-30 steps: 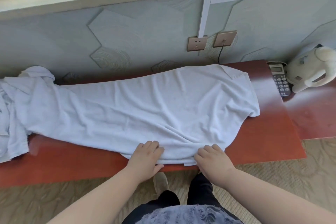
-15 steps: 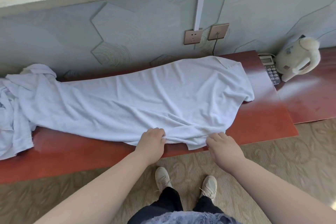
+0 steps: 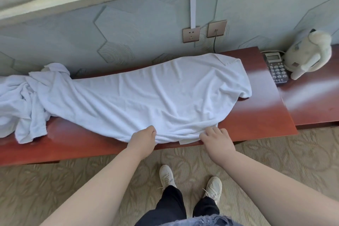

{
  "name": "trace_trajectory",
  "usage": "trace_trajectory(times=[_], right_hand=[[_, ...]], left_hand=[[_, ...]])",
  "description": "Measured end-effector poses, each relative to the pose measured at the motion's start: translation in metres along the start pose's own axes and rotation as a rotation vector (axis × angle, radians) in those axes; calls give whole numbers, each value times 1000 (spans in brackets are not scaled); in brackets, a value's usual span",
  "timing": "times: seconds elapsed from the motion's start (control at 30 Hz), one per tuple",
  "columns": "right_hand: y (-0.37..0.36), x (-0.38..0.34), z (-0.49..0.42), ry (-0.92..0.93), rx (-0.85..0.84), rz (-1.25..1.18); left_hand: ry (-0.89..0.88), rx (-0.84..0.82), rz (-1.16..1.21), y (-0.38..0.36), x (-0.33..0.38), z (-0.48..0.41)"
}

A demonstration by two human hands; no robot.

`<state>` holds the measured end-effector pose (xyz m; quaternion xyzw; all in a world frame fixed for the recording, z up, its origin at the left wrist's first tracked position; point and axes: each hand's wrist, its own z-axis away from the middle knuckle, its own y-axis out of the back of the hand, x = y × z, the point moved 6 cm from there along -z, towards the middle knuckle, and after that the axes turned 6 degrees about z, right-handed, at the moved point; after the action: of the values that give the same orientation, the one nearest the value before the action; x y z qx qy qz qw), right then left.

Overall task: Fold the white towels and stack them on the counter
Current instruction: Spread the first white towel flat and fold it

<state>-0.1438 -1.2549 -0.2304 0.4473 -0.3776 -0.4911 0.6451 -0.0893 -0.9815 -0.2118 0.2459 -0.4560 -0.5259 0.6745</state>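
A large white towel (image 3: 156, 95) lies spread lengthwise along the red-brown counter (image 3: 256, 121), its near edge reaching the counter's front. My left hand (image 3: 144, 138) grips that near edge with curled fingers. My right hand (image 3: 216, 138) pinches the same edge a little to the right, beside a corner that hangs over the front. A crumpled heap of more white towels (image 3: 20, 104) sits at the left end, touching the spread towel.
A dark desk phone (image 3: 276, 69) and a cream plush toy (image 3: 308, 55) sit at the counter's right end on a lower section. Two wall sockets (image 3: 191, 35) are behind, one with a cable plugged in. Patterned carpet and my shoes are below.
Both hands went from lying flat on the towel's near edge to curling around it. I have stepped back, so the counter sits farther from me.
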Motion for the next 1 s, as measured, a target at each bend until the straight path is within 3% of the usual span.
trace_trajectory(times=[0.23, 0.47, 0.8, 0.87, 1.0], right_hand=[[-7, -18, -20, 117, -43, -84], [-13, 27, 3, 165, -77, 50], [-39, 122, 69, -90, -810, 397], [-38, 121, 63, -87, -779, 375], [-16, 85, 30, 24, -478, 255]], left_hand=[[28, 65, 126, -7, 13, 14], [-218, -80, -310, -26, 25, 27], [-390, -372, -372, -129, 123, 39], [-386, -335, -373, -130, 125, 38], [-269, -152, -298, -93, 100, 17]])
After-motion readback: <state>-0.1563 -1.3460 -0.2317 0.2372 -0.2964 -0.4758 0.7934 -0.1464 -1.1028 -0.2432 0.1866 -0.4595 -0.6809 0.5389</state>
